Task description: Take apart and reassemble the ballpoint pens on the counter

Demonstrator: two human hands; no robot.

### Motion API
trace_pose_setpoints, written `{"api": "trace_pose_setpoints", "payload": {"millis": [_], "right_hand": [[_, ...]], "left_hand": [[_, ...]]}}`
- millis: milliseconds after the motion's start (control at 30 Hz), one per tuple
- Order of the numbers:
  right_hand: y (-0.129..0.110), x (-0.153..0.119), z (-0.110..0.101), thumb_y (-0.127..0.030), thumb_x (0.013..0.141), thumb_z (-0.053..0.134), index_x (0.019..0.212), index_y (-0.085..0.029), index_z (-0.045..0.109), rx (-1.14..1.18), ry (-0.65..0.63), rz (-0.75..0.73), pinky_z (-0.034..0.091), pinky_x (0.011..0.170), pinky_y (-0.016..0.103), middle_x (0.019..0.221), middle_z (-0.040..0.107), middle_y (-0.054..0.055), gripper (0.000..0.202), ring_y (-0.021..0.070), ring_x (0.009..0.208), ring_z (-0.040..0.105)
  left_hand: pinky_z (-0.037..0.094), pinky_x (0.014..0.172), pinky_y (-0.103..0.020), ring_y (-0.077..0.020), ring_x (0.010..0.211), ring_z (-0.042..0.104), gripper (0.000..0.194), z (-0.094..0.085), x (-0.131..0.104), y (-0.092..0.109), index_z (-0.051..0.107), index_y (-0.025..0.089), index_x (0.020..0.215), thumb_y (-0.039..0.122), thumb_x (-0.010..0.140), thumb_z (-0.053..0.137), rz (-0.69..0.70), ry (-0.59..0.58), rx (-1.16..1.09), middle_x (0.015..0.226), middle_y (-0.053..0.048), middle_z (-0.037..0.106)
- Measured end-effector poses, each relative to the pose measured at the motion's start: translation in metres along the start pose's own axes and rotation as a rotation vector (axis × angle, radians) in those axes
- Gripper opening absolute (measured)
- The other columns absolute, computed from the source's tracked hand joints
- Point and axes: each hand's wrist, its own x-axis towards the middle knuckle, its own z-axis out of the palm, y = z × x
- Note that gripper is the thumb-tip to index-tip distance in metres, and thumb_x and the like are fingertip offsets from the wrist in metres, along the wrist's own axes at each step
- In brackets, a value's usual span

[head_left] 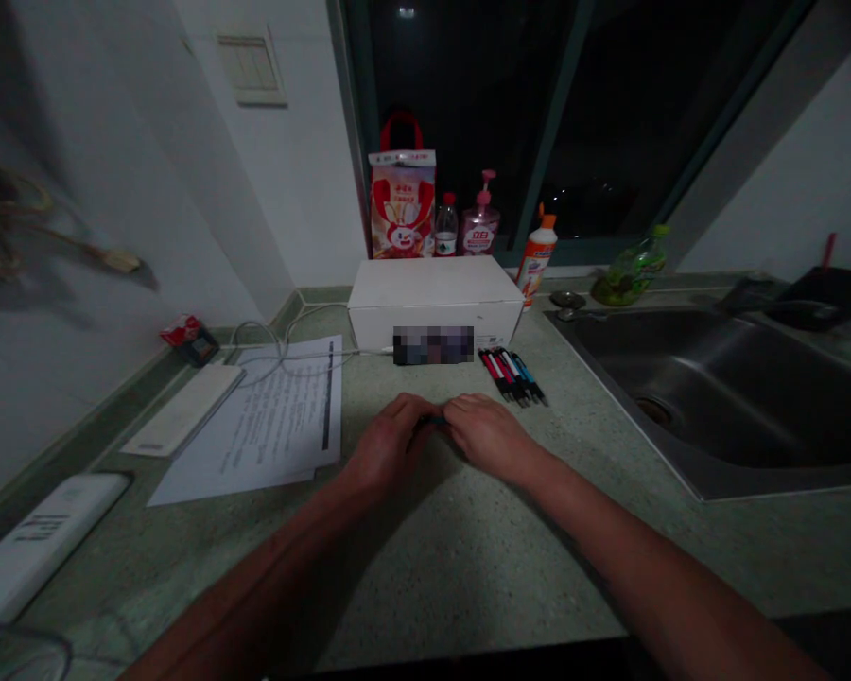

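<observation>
My left hand (pixel 391 443) and my right hand (pixel 488 433) meet over the middle of the counter, fingers curled and closed. Between their fingertips shows a short dark stretch of a thin pen (pixel 437 419); its ends are hidden inside both hands. Just beyond my right hand lies a row of several pens (pixel 512 376) with red, white, blue and black barrels, tips toward me. A phone-like dark device (pixel 432 346), its face blurred out, leans against the front of a white box (pixel 432 284), with a white cable running into its left side.
Printed sheets (pixel 276 426) and a flat white box (pixel 184 409) lie left, near a white power strip (pixel 49 539). A steel sink (pixel 681 378) is at right. Behind the box stand a red bag (pixel 403 203), a pink pump bottle (pixel 480 222) and an orange-capped bottle (pixel 537 253).
</observation>
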Motion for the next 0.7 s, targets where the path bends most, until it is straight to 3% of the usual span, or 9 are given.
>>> {"api": "trace_pose_setpoints", "payload": {"millis": [200, 367, 433, 533, 633, 700], "right_hand": [[0.017, -0.006, 0.003, -0.028, 0.104, 0.053, 0.105, -0.022, 0.071, 0.055, -0.009, 0.060, 0.047, 0.077, 0.034, 0.097, 0.076, 0.007, 0.019, 0.0235, 0.090, 0.069], [0.016, -0.006, 0.001, -0.030, 0.104, 0.055, 0.106, -0.024, 0.072, 0.036, -0.006, 0.071, 0.047, 0.077, 0.033, 0.099, 0.077, 0.007, 0.018, 0.0243, 0.092, 0.071], [0.017, -0.006, 0.000, -0.030, 0.104, 0.054, 0.108, -0.024, 0.072, 0.036, -0.010, 0.080, 0.048, 0.077, 0.034, 0.102, 0.077, 0.007, 0.019, 0.0251, 0.094, 0.071], [0.021, -0.007, -0.001, -0.029, 0.104, 0.054, 0.111, -0.025, 0.072, 0.038, 0.004, 0.112, 0.048, 0.077, 0.034, 0.105, 0.078, 0.008, 0.020, 0.0255, 0.094, 0.072], [0.023, -0.008, -0.001, -0.028, 0.102, 0.056, 0.109, -0.025, 0.073, 0.047, 0.022, 0.124, 0.049, 0.078, 0.035, 0.102, 0.078, 0.008, 0.019, 0.0257, 0.093, 0.071], [0.022, -0.008, 0.000, -0.028, 0.102, 0.057, 0.106, -0.025, 0.074, 0.053, 0.008, 0.121, 0.049, 0.078, 0.035, 0.100, 0.078, 0.008, 0.018, 0.0257, 0.092, 0.071]], "left_hand": [[0.051, 0.087, -0.038, -0.0241, 0.094, 0.066, 0.015, -0.007, 0.002, -0.011, 0.074, 0.022, 0.101, 0.020, 0.093, 0.061, -0.013, 0.050, 0.104, 0.096, -0.006, 0.073], [0.050, 0.078, -0.037, -0.0234, 0.079, 0.065, 0.022, -0.004, 0.003, -0.011, 0.076, 0.021, 0.084, 0.028, 0.095, 0.058, -0.219, 0.050, 0.059, 0.080, -0.006, 0.072], [0.050, 0.076, -0.035, -0.0218, 0.079, 0.065, 0.014, -0.003, 0.003, -0.011, 0.075, 0.021, 0.092, 0.030, 0.090, 0.064, -0.265, 0.085, 0.015, 0.085, -0.005, 0.072], [0.051, 0.076, -0.032, -0.0187, 0.079, 0.065, 0.038, -0.002, 0.003, -0.011, 0.069, 0.023, 0.118, 0.024, 0.080, 0.071, -0.255, 0.143, -0.068, 0.098, -0.003, 0.073], [0.050, 0.075, -0.033, -0.0198, 0.077, 0.065, 0.014, -0.005, 0.004, -0.010, 0.073, 0.022, 0.095, 0.026, 0.089, 0.062, -0.260, 0.107, -0.045, 0.083, -0.003, 0.071], [0.049, 0.074, -0.033, -0.0213, 0.077, 0.065, 0.019, -0.007, 0.005, -0.010, 0.072, 0.021, 0.084, 0.031, 0.092, 0.059, -0.284, 0.094, -0.021, 0.079, -0.004, 0.070]]}}
